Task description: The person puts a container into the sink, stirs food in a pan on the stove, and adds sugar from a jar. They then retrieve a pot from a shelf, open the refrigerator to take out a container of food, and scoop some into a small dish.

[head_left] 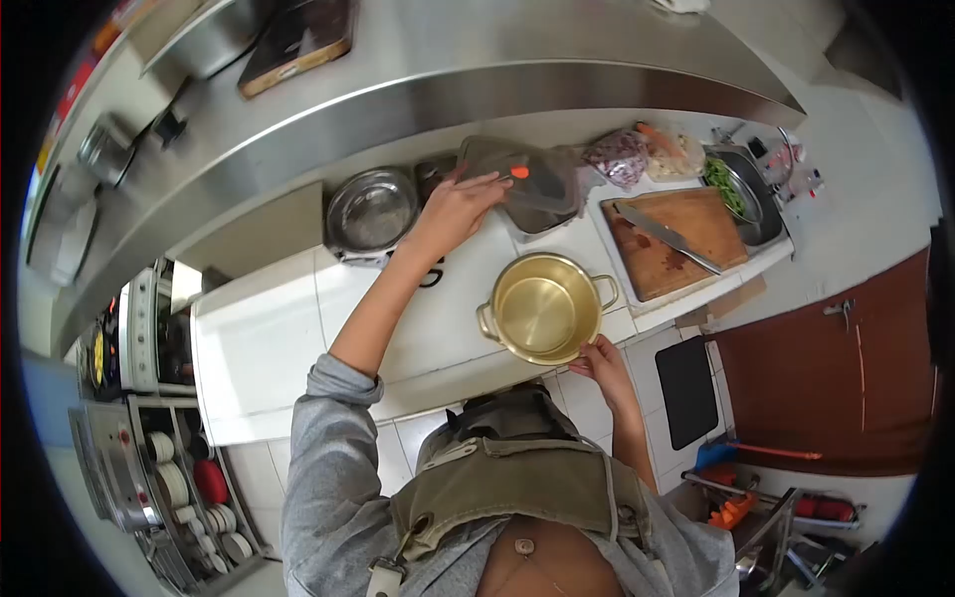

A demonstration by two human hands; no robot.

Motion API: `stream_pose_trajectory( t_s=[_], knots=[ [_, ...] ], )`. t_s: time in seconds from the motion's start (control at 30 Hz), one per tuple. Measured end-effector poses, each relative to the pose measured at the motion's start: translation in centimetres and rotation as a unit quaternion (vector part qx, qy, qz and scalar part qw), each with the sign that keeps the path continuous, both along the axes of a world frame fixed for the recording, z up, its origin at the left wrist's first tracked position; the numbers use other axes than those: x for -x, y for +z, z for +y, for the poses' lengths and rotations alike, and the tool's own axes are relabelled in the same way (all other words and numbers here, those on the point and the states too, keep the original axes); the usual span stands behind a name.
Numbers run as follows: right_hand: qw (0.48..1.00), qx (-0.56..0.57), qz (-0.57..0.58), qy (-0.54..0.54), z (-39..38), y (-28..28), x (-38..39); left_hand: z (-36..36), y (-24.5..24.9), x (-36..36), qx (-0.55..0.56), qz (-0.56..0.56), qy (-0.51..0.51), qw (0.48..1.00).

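A gold-coloured two-handled pot (537,310) stands at the counter's front edge, and nothing shows inside it. My right hand (604,366) grips its near right side with fingers closed at the wall. Reaching farther back, my left hand (460,211) has its fingers closed on the left edge of a clear plastic lid (552,179). The lid is tilted over a see-through container (537,221). A small bright orange piece (519,172) shows by the left fingertips. A round metal bowl (373,211) sits left of that hand.
To the right, a knife (668,239) lies across a wooden cutting board (686,269). Behind it are bags of chopped red onion (619,159) and pale vegetables (676,154). Green vegetables (724,187) lie by the sink (761,199). A steel shelf (448,80) overhangs the back.
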State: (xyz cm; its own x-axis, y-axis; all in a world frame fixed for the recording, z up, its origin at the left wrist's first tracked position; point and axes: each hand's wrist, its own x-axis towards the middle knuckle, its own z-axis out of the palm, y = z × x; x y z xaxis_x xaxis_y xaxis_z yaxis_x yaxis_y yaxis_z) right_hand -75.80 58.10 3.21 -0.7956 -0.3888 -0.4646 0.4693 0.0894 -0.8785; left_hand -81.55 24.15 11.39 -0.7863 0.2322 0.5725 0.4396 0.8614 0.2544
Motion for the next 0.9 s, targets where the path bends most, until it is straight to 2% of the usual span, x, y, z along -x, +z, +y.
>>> stream_pose_trajectory(
  t_s=[0.03,0.1,0.23,0.3,0.37,0.4,0.43,0.5,0.57,0.63,0.7,0.77,0.9],
  knots=[
    [1.0,0.008,-0.002,0.001,-0.1,0.1,-0.2,0.1,-0.6,1.3,0.003,0.002,-0.013,1.0],
    [1.0,0.009,-0.01,-0.017,-0.2,0.3,-0.4,-0.2,-1.4,3.3,0.081,-0.025,-0.066,0.994],
    [0.999,0.024,-0.018,-0.03,0.1,-0.3,-0.7,-2.0,-2.7,6.7,0.06,-0.082,-0.152,0.983],
    [0.999,0.032,-0.005,-0.017,0.3,-1.0,-0.6,-2.5,-3.1,7.9,0.07,-0.11,-0.16,0.979],
    [1.0,0.025,-0.008,-0.012,0.4,-1.3,-0.6,-2.9,-3.1,8.7,0.09,-0.218,-0.112,0.965],
    [0.999,0.028,-0.009,-0.015,0.4,-1.4,-0.5,-2.8,-2.9,8.7,0.1,-0.234,-0.07,0.965],
    [0.999,0.032,-0.01,-0.015,0.3,-1.5,-0.3,-2.6,-2.7,8.8,0.102,-0.234,-0.068,0.964],
    [0.999,0.037,-0.012,-0.015,0.2,-1.7,-0.1,-1.7,-2.3,8.9,0.152,-0.144,-0.033,0.977],
    [0.999,0.041,-0.017,-0.011,0.1,-1.8,0.1,1.7,-1.1,8.1,0.056,-0.084,-0.076,0.992],
    [0.999,0.033,-0.016,-0.002,0.1,-1.7,0.5,5.8,-0.9,7.8,0.006,-0.101,-0.131,0.986],
    [0.999,0.026,-0.018,0.011,-0.1,-0.8,0.7,9.2,-0.3,6.7,0.109,-0.211,-0.071,0.969],
    [0.999,0.018,-0.016,0.022,-0.2,-0.5,1.2,10.0,-3.0,7.5,0.139,-0.245,-0.027,0.959],
    [0.999,-0.006,-0.015,0.045,0.4,-0.8,2.3,8.8,-4.6,9.0,0.204,-0.309,0.063,0.927]
  ],
)
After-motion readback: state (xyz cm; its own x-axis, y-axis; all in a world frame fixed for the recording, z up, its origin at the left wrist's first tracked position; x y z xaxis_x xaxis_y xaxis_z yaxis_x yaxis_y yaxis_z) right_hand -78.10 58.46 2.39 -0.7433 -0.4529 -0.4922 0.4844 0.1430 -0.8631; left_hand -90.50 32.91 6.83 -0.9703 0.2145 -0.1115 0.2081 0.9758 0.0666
